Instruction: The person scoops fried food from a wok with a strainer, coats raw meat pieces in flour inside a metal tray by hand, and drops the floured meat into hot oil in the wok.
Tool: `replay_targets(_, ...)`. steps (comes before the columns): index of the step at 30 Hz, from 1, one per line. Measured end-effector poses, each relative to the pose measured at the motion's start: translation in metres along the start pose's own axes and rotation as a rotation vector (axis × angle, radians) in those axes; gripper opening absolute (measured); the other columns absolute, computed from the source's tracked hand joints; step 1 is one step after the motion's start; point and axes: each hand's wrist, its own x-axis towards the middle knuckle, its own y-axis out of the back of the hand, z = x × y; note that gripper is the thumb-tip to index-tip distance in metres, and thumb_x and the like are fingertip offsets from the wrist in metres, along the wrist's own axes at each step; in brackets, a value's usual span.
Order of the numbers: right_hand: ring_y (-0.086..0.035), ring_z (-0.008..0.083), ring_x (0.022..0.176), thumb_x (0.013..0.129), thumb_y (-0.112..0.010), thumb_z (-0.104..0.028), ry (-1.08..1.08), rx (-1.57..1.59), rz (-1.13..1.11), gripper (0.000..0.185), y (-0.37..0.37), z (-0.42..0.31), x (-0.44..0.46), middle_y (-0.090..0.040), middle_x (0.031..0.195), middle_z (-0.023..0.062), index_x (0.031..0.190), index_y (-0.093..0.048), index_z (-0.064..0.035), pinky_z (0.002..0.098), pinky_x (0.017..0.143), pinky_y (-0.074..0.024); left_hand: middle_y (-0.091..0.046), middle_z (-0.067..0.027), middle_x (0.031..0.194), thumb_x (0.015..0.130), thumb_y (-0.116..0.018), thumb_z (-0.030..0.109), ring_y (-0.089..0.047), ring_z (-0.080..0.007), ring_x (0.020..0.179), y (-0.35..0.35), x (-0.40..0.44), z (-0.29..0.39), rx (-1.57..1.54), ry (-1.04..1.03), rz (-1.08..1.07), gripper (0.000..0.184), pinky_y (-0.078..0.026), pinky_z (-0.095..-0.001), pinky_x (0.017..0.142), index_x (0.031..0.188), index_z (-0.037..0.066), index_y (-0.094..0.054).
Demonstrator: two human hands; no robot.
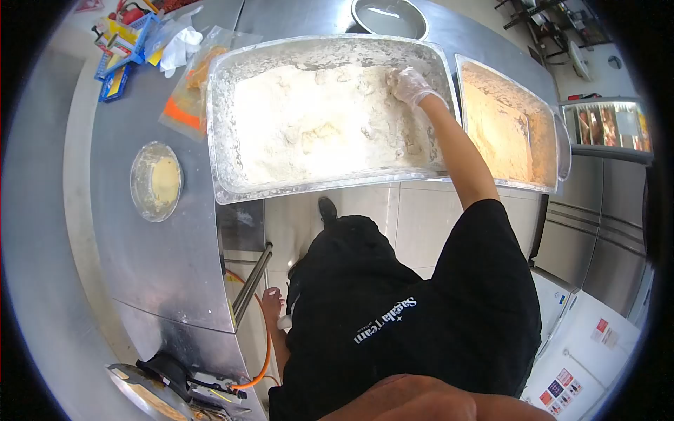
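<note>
My right hand point(411, 85), in a clear plastic glove, reaches into the far right part of a large metal tub point(330, 191). Its fingers are curled down at the white flour point(281, 105), and whatever is inside them is hidden. Lumps and hollows mark the flour's surface. My left hand point(272, 305) hangs low beside my body, near the table's edge, with loosely bent fingers and no object visible in them. A small white object point(284, 322) shows close to that hand; its kind is unclear.
Right of the tub stands a second metal tub point(544, 184) of orange-tan powder. A bowl point(139, 184) of pale batter is at the left, below a plastic bag point(184, 116) and a blue basket point(144, 43). Beyond the flour sits a round metal pan point(390, 21). An orange hose point(265, 351) hangs below.
</note>
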Motion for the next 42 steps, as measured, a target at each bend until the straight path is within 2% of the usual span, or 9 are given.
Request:
replay_targets(7,-0.062,0.0348,0.100,0.073,-0.060,-0.019,-0.237,-0.026,-0.340,0.038,0.034,-0.017,-0.003,-0.064,0.104,0.0212,0.109,-0.065,-0.0111,0.0387,0.086,-0.0511,-0.060,-0.0084,0.074,0.086,-0.061,0.015,-0.058,-0.0162,0.050,0.004,-0.020,-0.004,0.011,-0.031,0.098,0.019,-0.045,-0.0278,0.042,0.103,0.007,-0.056)
replay_targets(11,-0.065,0.0358,0.089,0.070,-0.062,-0.021,-0.013,0.006,0.090,0.040,0.002,-0.027,-0.027,-0.066,0.091,0.0235,0.106,-0.065,-0.0050,0.0389,0.082,-0.0524,-0.056,-0.0040,0.065,0.088,-0.062,0.011,-0.053,-0.0135,0.049,-0.001,-0.010,-0.020,0.056,-0.135,0.129,0.010,-0.042,-0.0282,0.039,0.096,0.011,-0.057)
replay_targets(13,-0.064,0.0358,0.090,0.068,-0.061,-0.021,-0.032,0.023,0.128,0.039,-0.001,-0.031,-0.022,-0.066,0.093,0.0249,0.103,-0.066,-0.0034,0.0387,0.083,-0.0521,-0.058,-0.0040,0.067,0.088,-0.062,0.013,-0.055,-0.0138,0.049,0.000,-0.003,-0.023,0.516,-0.637,0.081,0.009,-0.045,-0.0286,0.042,0.096,0.011,-0.058)
replay_targets(15,-0.064,0.0357,0.093,0.067,-0.061,-0.020,-0.098,0.075,-0.016,0.039,0.011,-0.030,-0.010,-0.065,0.096,0.0260,0.102,-0.067,-0.0033,0.0386,0.085,-0.0510,-0.059,-0.0052,0.070,0.088,-0.062,0.014,-0.056,-0.0142,0.050,-0.005,-0.006,-0.018,0.603,-0.638,0.070,0.011,-0.045,-0.0280,0.043,0.097,0.011,-0.058)
replay_targets(20,-0.062,0.0344,0.100,0.066,-0.060,-0.021,-0.081,0.052,-0.211,0.044,0.005,-0.011,0.008,-0.064,0.106,0.0221,0.106,-0.066,-0.0050,0.0383,0.090,-0.0484,-0.060,-0.0070,0.072,0.086,-0.062,0.016,-0.058,-0.0141,0.053,-0.031,-0.028,0.034,0.158,-0.040,0.192,0.015,-0.044,-0.0257,0.044,0.099,0.009,-0.059)
replay_targets(28,-0.057,0.0310,0.112,0.078,-0.058,-0.051,0.029,-0.025,-0.227,0.063,0.030,-0.038,0.026,-0.056,0.128,0.0128,0.130,-0.052,-0.0171,0.0388,0.098,-0.0445,-0.061,-0.0072,0.073,0.085,-0.063,0.018,-0.061,-0.0164,0.055,-0.026,-0.030,0.002,0.346,-0.137,0.161,0.021,-0.046,-0.0274,0.045,0.102,0.007,-0.058)
replay_targets(34,-0.058,0.0301,0.109,0.079,-0.058,-0.044,-0.079,0.022,-0.200,0.053,-0.010,-0.060,0.025,-0.061,0.119,0.0139,0.123,-0.058,-0.0157,0.0405,0.095,-0.0446,-0.062,-0.0088,0.075,0.085,-0.062,0.018,-0.060,-0.0164,0.055,0.004,-0.006,-0.040,-0.070,-0.071,0.060,0.021,-0.047,-0.0285,0.046,0.103,0.007,-0.058)
replay_targets(38,-0.060,0.0267,0.105,0.083,-0.053,-0.034,-0.118,0.072,-0.247,0.045,0.023,-0.067,0.022,-0.064,0.115,0.0125,0.124,-0.058,-0.0163,0.0397,0.096,-0.0446,-0.062,-0.0089,0.075,0.086,-0.062,0.018,-0.060,-0.0161,0.055,-0.029,-0.041,0.010,0.243,-0.022,0.275,0.022,-0.047,-0.0275,0.047,0.104,0.007,-0.059)
replay_targets(42,-0.062,0.0298,0.095,0.093,-0.044,-0.030,0.515,-0.269,0.348,0.033,-0.028,-0.058,0.056,-0.066,0.105,0.0128,0.119,-0.057,-0.0159,0.0412,0.084,-0.0502,-0.062,-0.0081,0.075,0.085,-0.062,0.018,-0.060,-0.0158,0.055,-0.024,-0.030,-0.012,0.152,-0.026,0.141,0.019,-0.045,-0.0273,0.046,0.101,0.007,-0.060)
